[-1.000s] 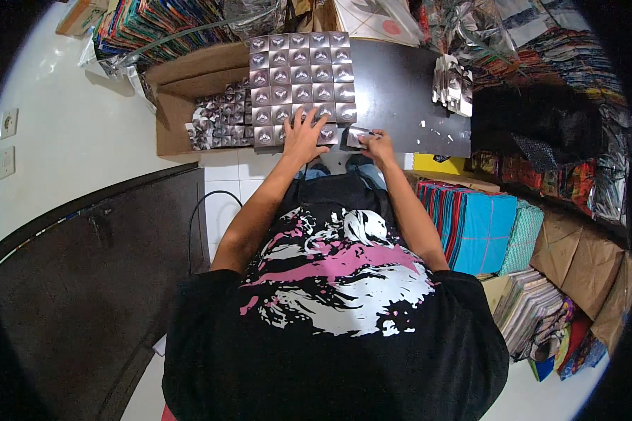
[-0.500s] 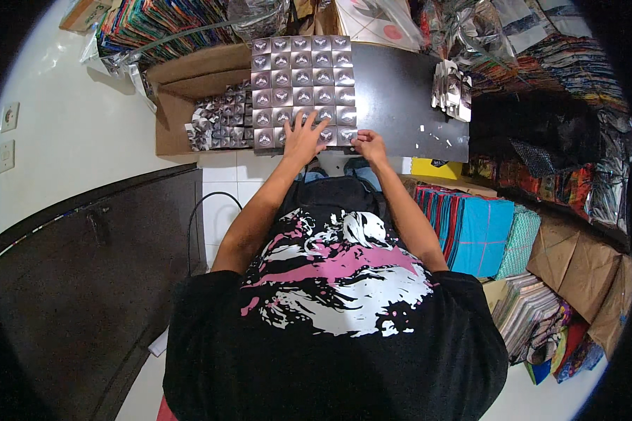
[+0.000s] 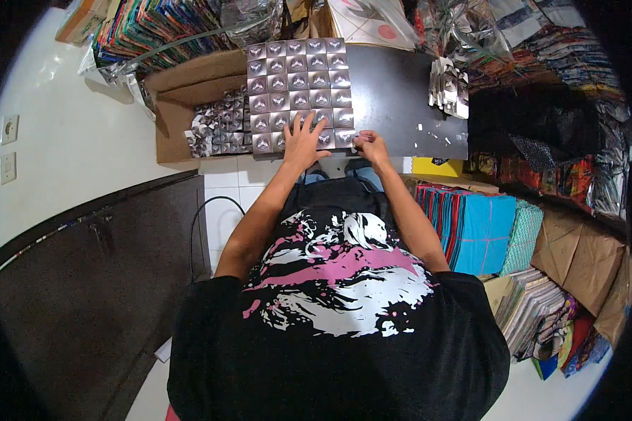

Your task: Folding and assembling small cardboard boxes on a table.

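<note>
A large sheet printed with rows of silvery-brown squares (image 3: 298, 82), each bearing a round emblem, lies on the dark tabletop (image 3: 390, 91). My left hand (image 3: 303, 145) rests on the sheet's lower part, fingers spread and pressing on it. Just beyond the lower right corner of the sheet is my right hand (image 3: 372, 149), its thumb and fingertips pinched together. Whatever those fingertips hold, if anything, is too small to make out. Beside the sheet's left edge, a cardboard box (image 3: 172, 119) holds many small cut pieces (image 3: 225, 126) in the same silvery print.
A stack of cut strips (image 3: 448, 88) lies at the tabletop's right end, near small white paper scraps (image 3: 428, 133). Bundled packets (image 3: 154, 35) stand behind the box. Folded blue cloths (image 3: 484, 231) and brown paper parcels (image 3: 576, 252) are stacked on the right.
My right fingertips have drawn slightly away from the sheet's lower right edge. The left hand stays pressed on the sheet. The whole view has shifted a little.
</note>
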A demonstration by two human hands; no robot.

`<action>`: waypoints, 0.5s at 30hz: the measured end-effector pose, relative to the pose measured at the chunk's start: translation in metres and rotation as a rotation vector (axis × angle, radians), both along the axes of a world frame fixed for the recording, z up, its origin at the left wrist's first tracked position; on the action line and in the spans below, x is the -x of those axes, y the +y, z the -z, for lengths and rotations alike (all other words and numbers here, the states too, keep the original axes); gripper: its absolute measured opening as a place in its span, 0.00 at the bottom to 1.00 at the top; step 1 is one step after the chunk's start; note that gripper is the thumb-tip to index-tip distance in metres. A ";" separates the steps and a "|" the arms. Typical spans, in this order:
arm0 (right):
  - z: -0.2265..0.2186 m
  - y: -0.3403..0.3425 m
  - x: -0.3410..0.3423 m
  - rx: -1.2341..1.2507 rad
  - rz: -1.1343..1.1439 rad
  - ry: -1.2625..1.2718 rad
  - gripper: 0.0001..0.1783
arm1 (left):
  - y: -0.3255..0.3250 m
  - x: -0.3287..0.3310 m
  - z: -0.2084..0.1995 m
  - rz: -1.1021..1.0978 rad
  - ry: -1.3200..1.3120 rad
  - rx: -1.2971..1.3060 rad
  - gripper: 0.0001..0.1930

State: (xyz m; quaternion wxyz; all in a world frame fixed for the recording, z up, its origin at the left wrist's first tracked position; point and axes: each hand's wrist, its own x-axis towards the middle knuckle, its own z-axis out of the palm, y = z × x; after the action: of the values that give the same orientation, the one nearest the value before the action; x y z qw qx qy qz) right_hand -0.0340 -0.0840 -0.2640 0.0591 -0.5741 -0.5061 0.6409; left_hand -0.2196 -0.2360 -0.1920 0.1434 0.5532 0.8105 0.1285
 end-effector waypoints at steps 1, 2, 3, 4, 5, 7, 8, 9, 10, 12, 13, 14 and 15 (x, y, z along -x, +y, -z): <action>-0.001 0.002 -0.005 0.011 0.009 0.013 0.21 | 0.004 -0.002 -0.003 -0.009 -0.014 -0.039 0.46; -0.002 0.004 -0.011 0.009 0.027 0.011 0.21 | 0.010 -0.004 -0.005 0.008 -0.016 -0.040 0.46; -0.003 0.005 -0.019 -0.002 0.018 0.013 0.20 | 0.016 -0.008 -0.007 0.011 -0.056 -0.098 0.46; -0.004 0.006 -0.027 -0.014 0.012 0.013 0.19 | 0.023 -0.012 -0.010 0.015 -0.098 -0.155 0.46; -0.004 0.006 -0.035 -0.015 0.038 0.008 0.19 | 0.031 -0.018 -0.012 0.014 -0.113 -0.170 0.42; -0.008 0.011 -0.048 -0.026 0.090 0.023 0.20 | 0.046 -0.024 -0.014 0.034 -0.217 -0.161 0.39; -0.011 0.014 -0.055 -0.029 0.105 0.020 0.20 | 0.054 -0.027 -0.015 0.035 -0.316 -0.150 0.37; -0.008 0.020 -0.067 -0.056 0.104 0.002 0.20 | 0.063 -0.036 -0.019 0.048 -0.330 -0.198 0.32; -0.004 0.024 -0.078 -0.080 0.097 -0.014 0.19 | 0.069 -0.041 -0.018 0.062 -0.333 -0.199 0.32; 0.006 0.035 -0.103 -0.139 0.105 -0.008 0.19 | 0.083 -0.048 -0.017 0.152 -0.436 -0.170 0.29; 0.013 0.045 -0.116 -0.198 0.102 -0.001 0.18 | 0.088 -0.055 -0.017 0.162 -0.424 -0.163 0.26; 0.019 0.057 -0.130 -0.271 0.058 -0.075 0.19 | 0.095 -0.059 -0.016 0.179 -0.466 -0.136 0.26; 0.013 0.070 -0.135 -0.279 0.052 -0.065 0.19 | 0.101 -0.061 -0.010 0.183 -0.503 -0.111 0.26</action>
State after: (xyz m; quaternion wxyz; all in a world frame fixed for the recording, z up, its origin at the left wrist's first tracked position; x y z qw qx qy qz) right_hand 0.1007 -0.0135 -0.2771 0.1383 -0.5938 -0.5770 0.5435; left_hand -0.1591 -0.1354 -0.1818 0.3208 0.5817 0.6877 0.2928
